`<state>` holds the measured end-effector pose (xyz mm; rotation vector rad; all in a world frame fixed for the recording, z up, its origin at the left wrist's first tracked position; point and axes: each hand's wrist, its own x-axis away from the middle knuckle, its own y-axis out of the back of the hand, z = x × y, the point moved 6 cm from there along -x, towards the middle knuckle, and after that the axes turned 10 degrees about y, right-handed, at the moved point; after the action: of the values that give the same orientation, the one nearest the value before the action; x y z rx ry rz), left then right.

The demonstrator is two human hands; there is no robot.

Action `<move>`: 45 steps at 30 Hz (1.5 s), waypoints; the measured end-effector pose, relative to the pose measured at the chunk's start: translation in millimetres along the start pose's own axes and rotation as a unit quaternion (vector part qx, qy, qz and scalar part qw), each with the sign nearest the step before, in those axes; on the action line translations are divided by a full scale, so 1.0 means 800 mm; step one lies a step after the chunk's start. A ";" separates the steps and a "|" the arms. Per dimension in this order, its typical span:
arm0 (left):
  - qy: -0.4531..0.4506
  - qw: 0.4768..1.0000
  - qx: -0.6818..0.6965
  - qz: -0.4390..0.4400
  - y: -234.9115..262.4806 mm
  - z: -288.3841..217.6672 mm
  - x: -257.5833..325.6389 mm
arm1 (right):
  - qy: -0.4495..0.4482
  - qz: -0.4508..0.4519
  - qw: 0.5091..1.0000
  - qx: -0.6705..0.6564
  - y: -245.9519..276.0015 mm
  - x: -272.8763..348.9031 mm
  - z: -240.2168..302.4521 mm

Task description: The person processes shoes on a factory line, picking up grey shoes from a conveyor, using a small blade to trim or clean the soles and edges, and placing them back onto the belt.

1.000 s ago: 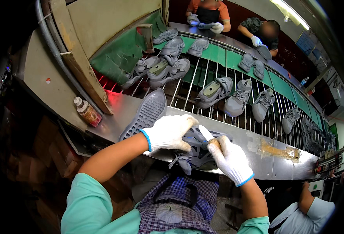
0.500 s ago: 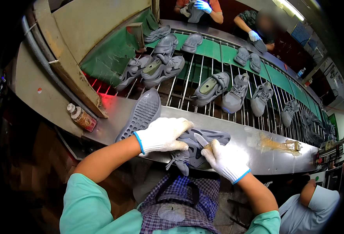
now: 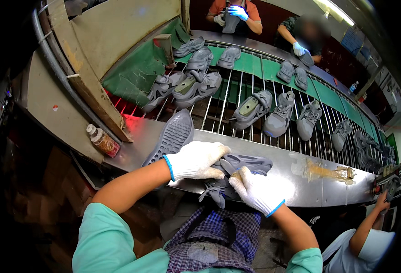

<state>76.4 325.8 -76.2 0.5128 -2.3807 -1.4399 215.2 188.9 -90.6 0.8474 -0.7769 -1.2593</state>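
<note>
A grey sneaker [image 3: 251, 163] lies tilted across the near edge of the metal ledge, its laces hanging toward me. My left hand [image 3: 197, 161], in a white knit glove, is closed on the shoe's left part. Against the shoe's near side is my right hand [image 3: 256, 190], gloved alike, fingers closed around a small tool with a flat blade; the glove now hides most of that tool. Just beyond my left hand a loose grey sole [image 3: 175, 132] rests on the ledge, tread side showing.
Beyond the metal ledge [image 3: 296, 182], several grey shoes [image 3: 280, 113] stand on a rack of metal bars. A bottle [image 3: 102, 141] stands at left beside a wooden post. Two people work across the rack, each handling a grey piece; another person's arm [image 3: 368, 227] shows at lower right.
My right hand has turned and shifted slightly left, so the pale blade seen before is mostly hidden. The whole view has shifted a little. At lower right, the other person's forearm has risen.
</note>
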 end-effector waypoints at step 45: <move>-0.246 0.936 -0.017 -0.251 0.005 0.010 0.042 | -0.074 0.070 0.924 -0.368 0.011 0.044 -0.141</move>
<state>42.3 318.4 -73.9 0.8908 -2.7209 -2.0243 322.3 167.8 -136.7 0.0839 -0.4089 -1.3535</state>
